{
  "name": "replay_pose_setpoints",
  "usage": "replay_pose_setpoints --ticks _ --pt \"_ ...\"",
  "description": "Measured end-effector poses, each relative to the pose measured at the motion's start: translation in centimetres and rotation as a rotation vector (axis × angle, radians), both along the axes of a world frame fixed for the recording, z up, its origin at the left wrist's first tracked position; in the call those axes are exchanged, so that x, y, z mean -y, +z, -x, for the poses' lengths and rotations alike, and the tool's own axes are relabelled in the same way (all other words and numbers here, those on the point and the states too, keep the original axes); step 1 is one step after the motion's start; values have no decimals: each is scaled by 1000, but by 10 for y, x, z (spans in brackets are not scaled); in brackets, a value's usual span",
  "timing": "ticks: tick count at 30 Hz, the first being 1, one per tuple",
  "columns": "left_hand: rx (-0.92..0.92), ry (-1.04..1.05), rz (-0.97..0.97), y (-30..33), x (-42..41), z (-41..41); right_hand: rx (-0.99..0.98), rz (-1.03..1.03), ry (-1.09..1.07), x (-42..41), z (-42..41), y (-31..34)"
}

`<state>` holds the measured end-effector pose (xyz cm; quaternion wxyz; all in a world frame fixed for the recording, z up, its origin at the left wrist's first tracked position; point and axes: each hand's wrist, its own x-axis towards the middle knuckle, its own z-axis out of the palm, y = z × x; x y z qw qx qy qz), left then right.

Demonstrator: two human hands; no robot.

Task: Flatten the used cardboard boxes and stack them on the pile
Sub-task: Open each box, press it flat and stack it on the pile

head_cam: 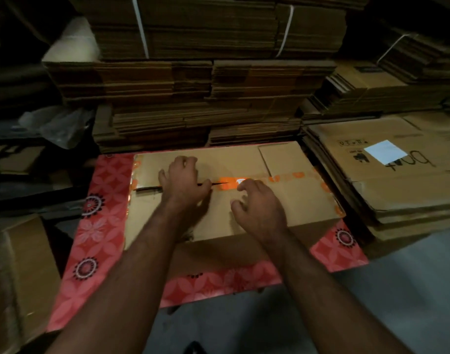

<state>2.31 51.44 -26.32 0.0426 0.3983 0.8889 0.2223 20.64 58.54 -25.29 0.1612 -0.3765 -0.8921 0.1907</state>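
A person works open the taped seam of a cardboard box (244, 200) standing on a red floral sheet (96, 226), flattened stacks all around.

From the left: an upright box (17, 272) waits at the edge of view; the left hand (184, 183) curls its fingers into the dark slit where the flaps have begun to part, its grip hooked on the flap edge. The right hand (259, 208) hovers just beside, fingers bent claw-like and holding nothing, close to the orange tape (277, 178) that seals the rest of the seam. At right lies the pile (387, 180) of flattened boxes. A hard pull could tear the flap rather than the tape, and the raw edge may cut a finger.
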Motion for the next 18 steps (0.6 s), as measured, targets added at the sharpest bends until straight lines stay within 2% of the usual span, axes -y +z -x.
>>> replay_pose_setpoints --ticks 2,5,9,15,18 --pt "-3 58 -40 -1 27 -11 35 -83 57 -10 16 -7" --pt "-52 240 45 -6 58 -23 79 -181 103 -22 29 -15" --pt "107 470 139 -14 80 -35 108 -317 154 -28 24 -39" --pt "42 551 183 -20 68 -62 135 -381 220 -43 12 -51" --pt "20 567 122 -22 68 -63 130 -440 295 -54 22 -50"
